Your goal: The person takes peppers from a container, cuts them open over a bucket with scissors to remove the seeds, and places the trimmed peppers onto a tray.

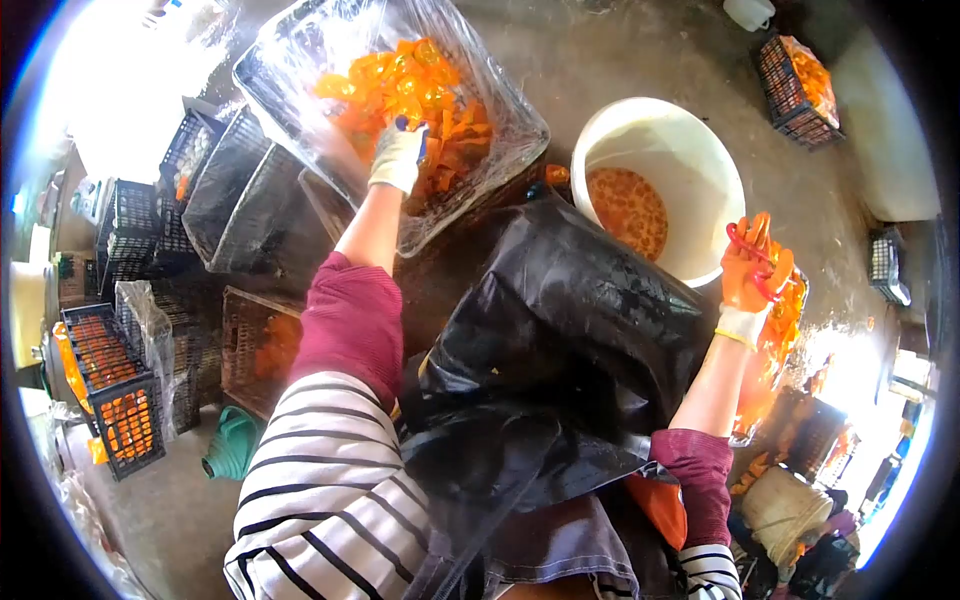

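My left hand, in a pale glove with blue fingertips, reaches over a heap of glossy orange pieces. The heap lies in a crate lined with clear plastic film. Its fingers are foreshortened, so whether they grip a piece is unclear. My right hand wears an orange glove with a white cuff. A tool with red, loop-like handles sits in its curled fingers; its working end cannot be made out. Beside that hand stands a white bucket with orange-brown, frothy contents at the bottom.
A black apron covers my lap. More orange material lies beside my right forearm. Dark crates stand at left, near a green watering can. Another filled crate stands far right on the concrete floor.
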### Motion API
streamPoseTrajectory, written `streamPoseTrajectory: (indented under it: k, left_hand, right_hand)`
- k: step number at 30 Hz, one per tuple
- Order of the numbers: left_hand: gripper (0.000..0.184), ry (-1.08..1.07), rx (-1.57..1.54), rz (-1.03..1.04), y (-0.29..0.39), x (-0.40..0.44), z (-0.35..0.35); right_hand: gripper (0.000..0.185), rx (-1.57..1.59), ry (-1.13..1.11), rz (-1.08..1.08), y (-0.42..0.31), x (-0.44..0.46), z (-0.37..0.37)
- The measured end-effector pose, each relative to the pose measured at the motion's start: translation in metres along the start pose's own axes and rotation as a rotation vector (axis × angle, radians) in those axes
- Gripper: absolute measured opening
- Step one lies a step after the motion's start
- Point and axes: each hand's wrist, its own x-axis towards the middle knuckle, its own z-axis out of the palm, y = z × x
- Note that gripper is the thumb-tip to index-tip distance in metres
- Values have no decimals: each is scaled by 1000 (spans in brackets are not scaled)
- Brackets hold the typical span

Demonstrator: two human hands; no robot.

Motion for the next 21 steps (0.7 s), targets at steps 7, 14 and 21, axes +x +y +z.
streamPoseTrajectory:
  k: [7, 14, 21]
  left_hand:
    - [74, -198, 825, -58, -37, 2, 43]
    - [63, -414, 322, 44, -36, 12, 54]
    - [39, -536, -1302, -88, 4, -30, 61]
  right_hand:
    - [46, -134, 49, 182, 28, 17, 40]
    - [48, -137, -65, 270, 28, 20, 42]
    - [49, -262, 72, 276, 33, 11, 42]
